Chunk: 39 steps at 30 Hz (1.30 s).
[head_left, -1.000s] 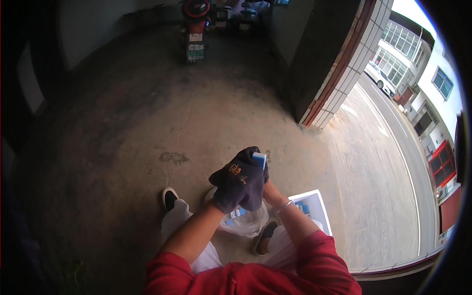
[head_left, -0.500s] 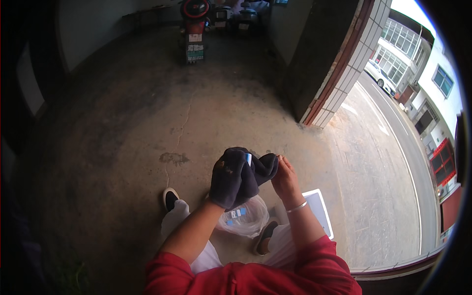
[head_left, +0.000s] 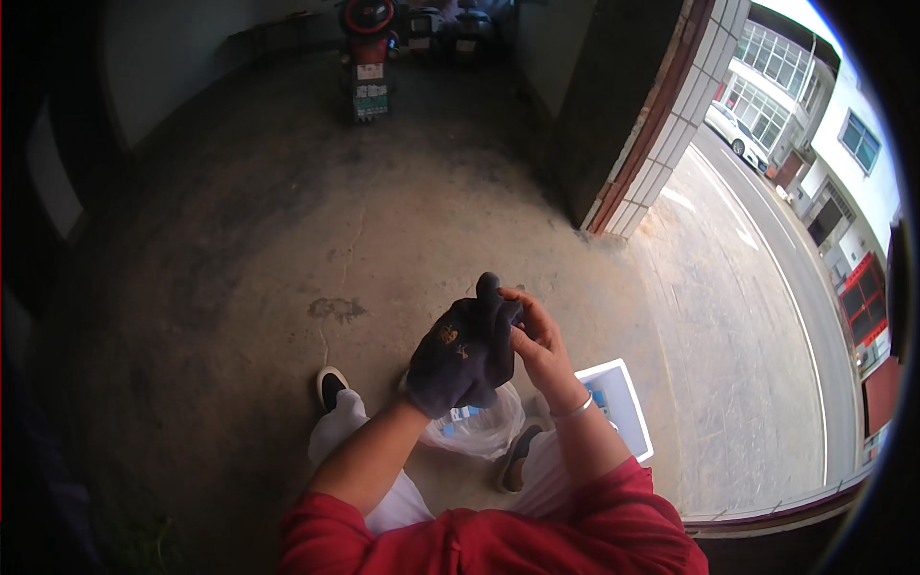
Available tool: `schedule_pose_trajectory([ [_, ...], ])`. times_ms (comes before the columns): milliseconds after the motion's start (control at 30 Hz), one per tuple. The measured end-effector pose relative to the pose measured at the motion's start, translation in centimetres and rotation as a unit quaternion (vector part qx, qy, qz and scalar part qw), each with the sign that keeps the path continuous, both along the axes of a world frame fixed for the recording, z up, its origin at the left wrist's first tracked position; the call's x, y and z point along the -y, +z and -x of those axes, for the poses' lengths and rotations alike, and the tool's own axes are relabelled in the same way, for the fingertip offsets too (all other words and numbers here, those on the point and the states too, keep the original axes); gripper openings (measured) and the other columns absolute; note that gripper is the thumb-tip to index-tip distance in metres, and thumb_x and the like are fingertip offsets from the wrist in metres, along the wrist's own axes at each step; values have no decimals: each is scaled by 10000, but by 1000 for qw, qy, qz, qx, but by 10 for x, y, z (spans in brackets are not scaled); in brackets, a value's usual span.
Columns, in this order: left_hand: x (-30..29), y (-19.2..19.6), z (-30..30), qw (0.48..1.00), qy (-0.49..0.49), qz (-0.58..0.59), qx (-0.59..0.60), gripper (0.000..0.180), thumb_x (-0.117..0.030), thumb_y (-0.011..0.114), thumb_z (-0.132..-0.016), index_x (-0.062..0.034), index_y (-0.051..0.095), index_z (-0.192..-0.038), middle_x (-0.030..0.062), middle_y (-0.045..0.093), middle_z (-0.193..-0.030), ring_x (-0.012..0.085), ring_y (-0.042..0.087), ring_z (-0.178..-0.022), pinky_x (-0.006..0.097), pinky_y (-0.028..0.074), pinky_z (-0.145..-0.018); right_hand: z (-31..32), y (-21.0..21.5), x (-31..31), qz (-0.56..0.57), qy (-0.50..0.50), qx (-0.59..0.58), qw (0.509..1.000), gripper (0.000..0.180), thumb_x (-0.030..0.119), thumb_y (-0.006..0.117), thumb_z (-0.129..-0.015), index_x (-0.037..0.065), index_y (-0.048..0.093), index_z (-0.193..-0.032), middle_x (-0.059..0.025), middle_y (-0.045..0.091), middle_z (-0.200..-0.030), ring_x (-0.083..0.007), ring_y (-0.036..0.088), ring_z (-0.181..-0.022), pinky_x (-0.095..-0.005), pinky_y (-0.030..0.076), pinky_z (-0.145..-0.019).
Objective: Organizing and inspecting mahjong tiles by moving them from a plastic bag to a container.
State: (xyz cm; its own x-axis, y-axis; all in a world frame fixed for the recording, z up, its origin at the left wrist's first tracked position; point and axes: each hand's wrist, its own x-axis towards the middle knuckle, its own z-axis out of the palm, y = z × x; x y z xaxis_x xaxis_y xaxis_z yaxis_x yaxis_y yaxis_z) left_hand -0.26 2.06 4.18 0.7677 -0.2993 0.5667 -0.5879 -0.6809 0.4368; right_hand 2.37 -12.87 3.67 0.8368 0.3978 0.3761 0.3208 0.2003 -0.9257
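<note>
A dark grey cloth item [head_left: 448,355] with a small yellowish mark covers my left hand [head_left: 413,410] up to the wrist. Its fingers are hidden inside, and the exact kind of cloth item is unclear. My right hand [head_left: 540,347], with a silvery bangle at the wrist, pinches the cloth's right edge between thumb and fingers. A narrow rounded end of the fabric sticks up between the hands. Below them on the floor, between my feet, is a clear plastic bag [head_left: 491,433] with blue and white pieces in it.
Beside my right leg stands a white open box [head_left: 625,407] with something blue inside. A red and black scooter [head_left: 369,57] is parked at the far wall, other vehicles beside it. A tiled pillar [head_left: 661,144] marks the doorway to the street, where a white car [head_left: 736,129] stands.
My right hand has moved in toward the left and now grips closer to the bunched cloth. The cloth's loose end has turned upward, and its blue and white label no longer shows.
</note>
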Motion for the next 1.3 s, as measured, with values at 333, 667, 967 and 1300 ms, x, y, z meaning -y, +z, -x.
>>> schedule_pose_trajectory([
  [333, 2, -4, 7, 992, 117, -43, 19, 339, -186, 569, -788, -33, 495, -1081, 168, 555, -979, 345, 561, -842, 431, 470, -707, -3, -18, 2, -66, 49, -71, 994, 294, 178, 631, -877, 26, 547, -1115, -42, 558, -1170, -133, 527, -1071, -276, 396, -950],
  [667, -4, -13, -1, 1000, 11, 22, -13, 455, -216, 643, -716, -73, 496, -1122, 204, 516, -1097, 387, 530, -936, 470, 453, -786, -8, 9, 11, 86, 130, -13, 988, 537, 96, 635, -756, 78, 498, -1274, -92, 391, -1395, -213, 380, -1301, -337, 309, -1073],
  [967, 6, -4, 3, 997, 2, -31, -67, 387, -158, 628, -691, -86, 523, -1056, 184, 511, -1013, 380, 519, -953, 449, 455, -798, -7, 1, 20, -33, 130, -119, 984, 427, 36, 630, -791, 42, 475, -1189, -36, 491, -1190, -125, 494, -1077, -269, 399, -950],
  [1300, 1, -39, 9, 960, -76, 244, -112, 247, -120, 433, -911, -51, 527, -1128, 143, 543, -1202, 291, 534, -1117, 347, 441, -897, -10, -27, 9, -91, 0, -107, 990, 357, 155, 671, -860, 59, 471, -1140, -15, 549, -1030, -102, 539, -954, -239, 444, -848],
])
